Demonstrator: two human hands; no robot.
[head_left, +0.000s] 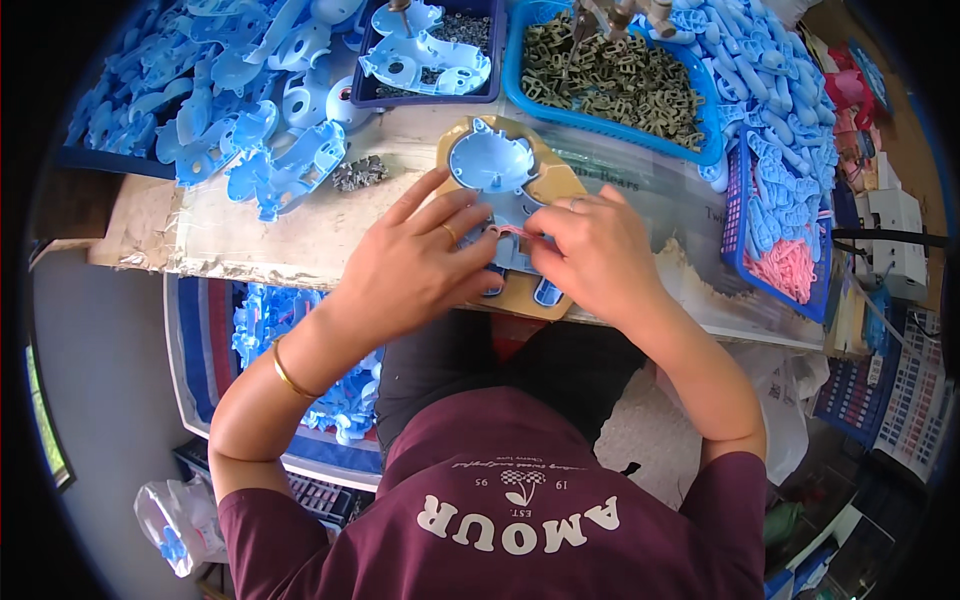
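Note:
A light blue hollow plastic shell (492, 162) of a toy figure lies in a tan, shaped holder (562, 178) at the table's near edge. My left hand (425, 245) rests palm down over the shell's left side, fingers apart, fingertips touching its middle. From the right, my right hand (592, 250) pinches a thin pink piece (513, 231) at the shell's middle. The piece's left end is by my left fingertips. Two small blue leg-like parts, one of them a blue limb (548, 292), show at the holder's near end. My fingers partly hide the shell's lower half.
Blue shells (290, 165) heap at the left, beside small dark metal parts (360, 174). A blue basket (712, 130) of metal parts and a dark tray (495, 85) stand behind. At the right, a purple-blue basket (735, 215) holds blue limbs and pink pieces (783, 270).

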